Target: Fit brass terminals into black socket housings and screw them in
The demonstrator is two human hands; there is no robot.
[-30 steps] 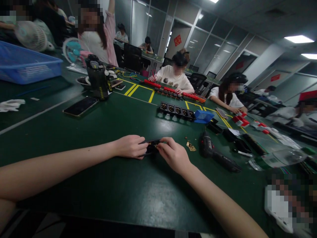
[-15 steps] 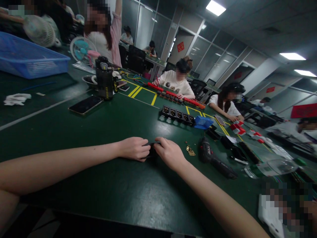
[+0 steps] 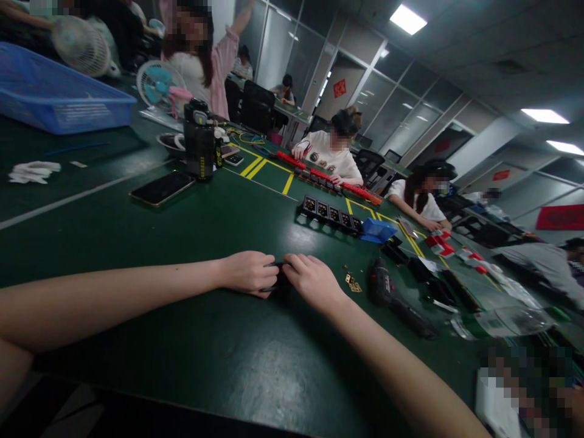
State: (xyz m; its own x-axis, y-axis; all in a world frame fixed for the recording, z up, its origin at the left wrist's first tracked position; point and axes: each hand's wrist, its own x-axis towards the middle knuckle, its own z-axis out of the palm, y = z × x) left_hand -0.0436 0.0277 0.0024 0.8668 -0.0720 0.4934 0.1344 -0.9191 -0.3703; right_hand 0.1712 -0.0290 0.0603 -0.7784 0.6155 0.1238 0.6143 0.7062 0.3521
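Both of my hands meet low over the green table. Between them is a small black box-like part, mostly covered by fingers, so its exact kind does not show. My left hand is closed around its left side. From the right, my right hand grips it with thumb and fingers. Several small brass-coloured metal pieces lie to the right of my right hand. Beyond them rests a black power screwdriver on its side. Farther back stands a row of joined black housings with brass pieces inside.
A blue box adjoins the black row. Left of centre are a phone and a dark bottle. A blue basket sits far left. At right lies a clear plastic bottle. Other people sit around the table.
The camera view has shifted slightly, moving the background a little to the right. My hands keep hold of the black part in nearly the same pose. A person's raised arm at the back has tilted right.
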